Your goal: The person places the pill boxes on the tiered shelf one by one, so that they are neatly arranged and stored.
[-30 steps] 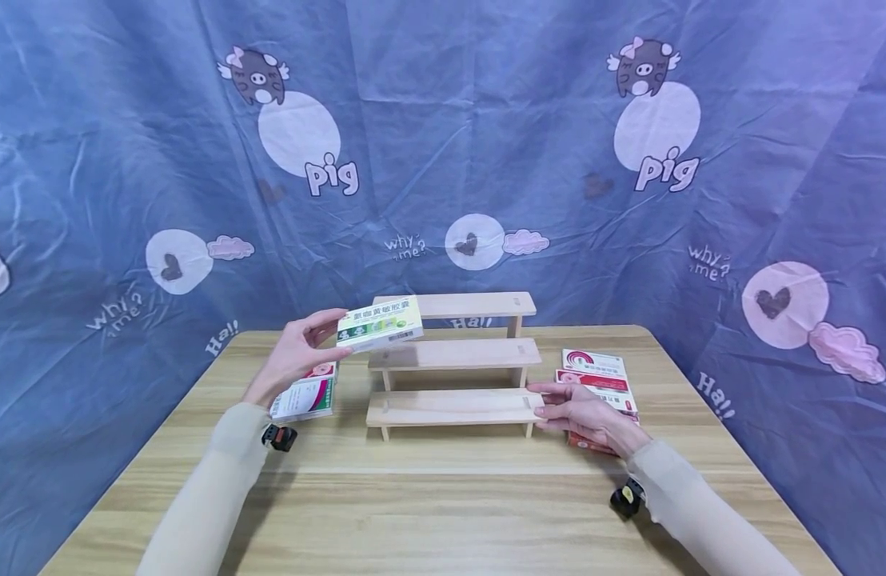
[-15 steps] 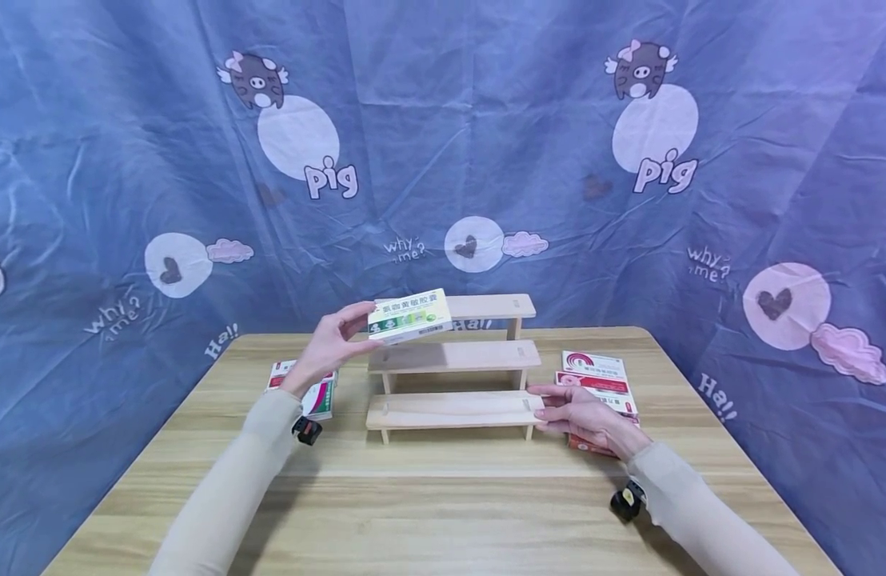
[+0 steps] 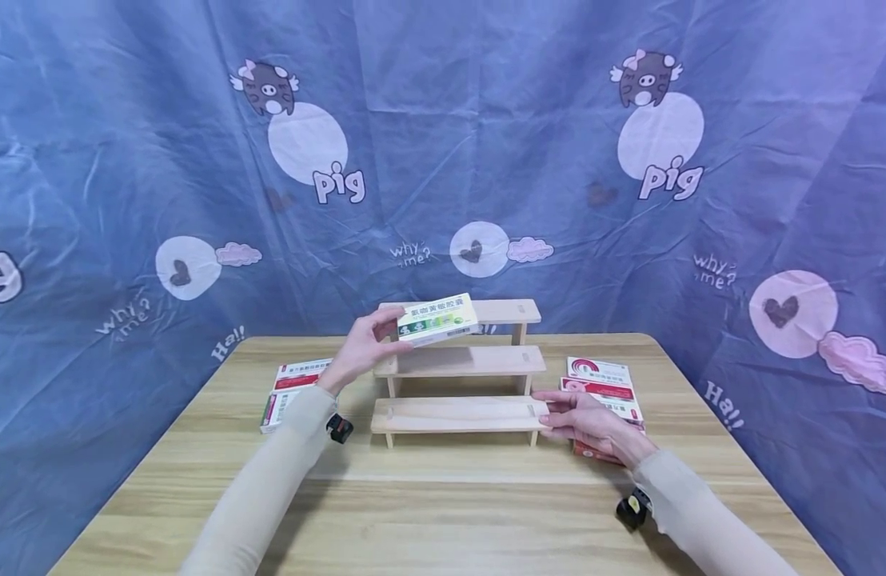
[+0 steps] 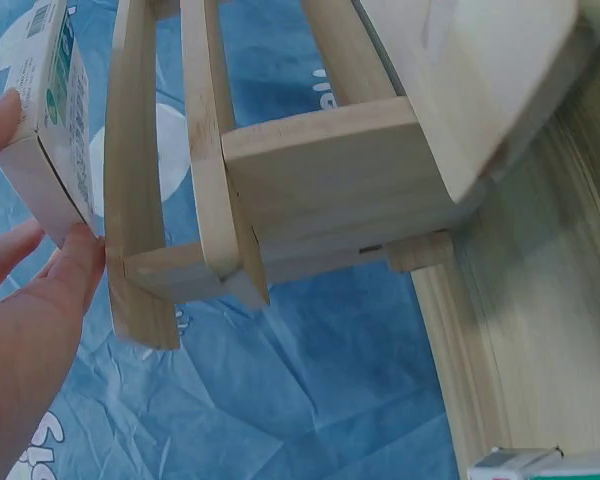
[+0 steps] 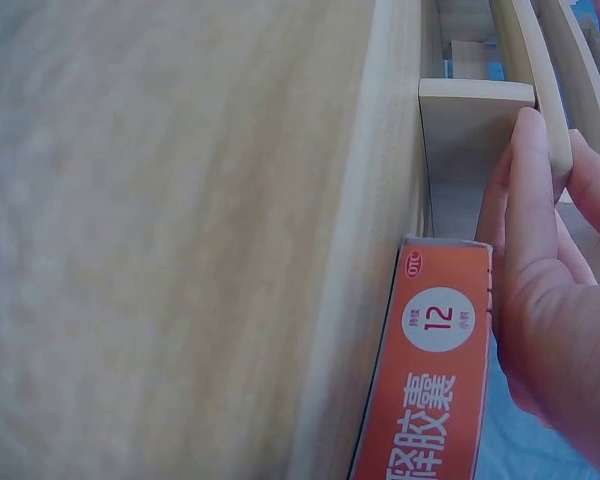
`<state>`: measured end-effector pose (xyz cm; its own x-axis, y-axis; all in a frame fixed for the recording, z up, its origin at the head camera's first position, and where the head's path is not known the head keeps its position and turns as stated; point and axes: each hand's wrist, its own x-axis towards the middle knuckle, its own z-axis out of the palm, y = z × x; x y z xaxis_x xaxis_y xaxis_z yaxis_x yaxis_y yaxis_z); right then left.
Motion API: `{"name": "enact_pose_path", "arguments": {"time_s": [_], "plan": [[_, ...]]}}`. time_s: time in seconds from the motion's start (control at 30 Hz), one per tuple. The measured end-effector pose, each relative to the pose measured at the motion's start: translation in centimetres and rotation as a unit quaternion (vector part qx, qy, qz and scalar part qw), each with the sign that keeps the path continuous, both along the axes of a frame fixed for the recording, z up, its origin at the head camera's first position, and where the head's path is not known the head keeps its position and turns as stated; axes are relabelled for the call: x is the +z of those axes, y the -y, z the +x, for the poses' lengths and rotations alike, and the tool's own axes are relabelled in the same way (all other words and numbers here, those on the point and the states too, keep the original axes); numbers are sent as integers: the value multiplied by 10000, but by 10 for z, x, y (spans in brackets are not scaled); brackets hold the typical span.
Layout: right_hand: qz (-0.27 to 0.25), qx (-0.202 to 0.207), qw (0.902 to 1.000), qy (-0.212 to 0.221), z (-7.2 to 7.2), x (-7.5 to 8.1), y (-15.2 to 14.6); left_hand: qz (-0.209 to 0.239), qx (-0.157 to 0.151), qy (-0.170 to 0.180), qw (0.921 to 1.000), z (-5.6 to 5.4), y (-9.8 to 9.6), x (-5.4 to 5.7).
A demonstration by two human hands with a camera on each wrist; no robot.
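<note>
My left hand pinches the left end of a white, green and yellow medicine box. In the head view that box overlaps the top step of a three-tier wooden display stand. The left wrist view has the box tilted beside the stand's upper boards; whether they touch I cannot tell. My right hand grips the right end of the lowest step. Its thumb and fingers lie on either side of the board in the right wrist view, with an orange medicine box close below the hand.
Several medicine boxes are piled right of the stand, partly behind my right hand. More boxes lie left of it, partly covered by my left forearm. A blue patterned cloth hangs behind the wooden table.
My left hand has carried the medicine box rightward, from left of the stand to in front of its top step. My right hand keeps its grip on the lowest step.
</note>
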<state>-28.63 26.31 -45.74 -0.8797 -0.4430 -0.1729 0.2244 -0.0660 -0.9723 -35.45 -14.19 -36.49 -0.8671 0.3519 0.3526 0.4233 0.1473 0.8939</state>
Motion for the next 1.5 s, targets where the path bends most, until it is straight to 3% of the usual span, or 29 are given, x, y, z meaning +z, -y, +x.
{"name": "enact_pose_path", "arguments": {"time_s": [0.37, 1.17, 1.5], "plan": [[-27, 13, 10000, 15, 1, 3, -2, -224, 82, -167, 9996, -11, -15, 4], [-229, -36, 9994, 263, 2, 4, 3, -475, -121, 245, 9985, -21, -40, 15], [-262, -148, 9991, 309, -2, 0, 5, -243, -282, 417, 9984, -30, -46, 13]]}}
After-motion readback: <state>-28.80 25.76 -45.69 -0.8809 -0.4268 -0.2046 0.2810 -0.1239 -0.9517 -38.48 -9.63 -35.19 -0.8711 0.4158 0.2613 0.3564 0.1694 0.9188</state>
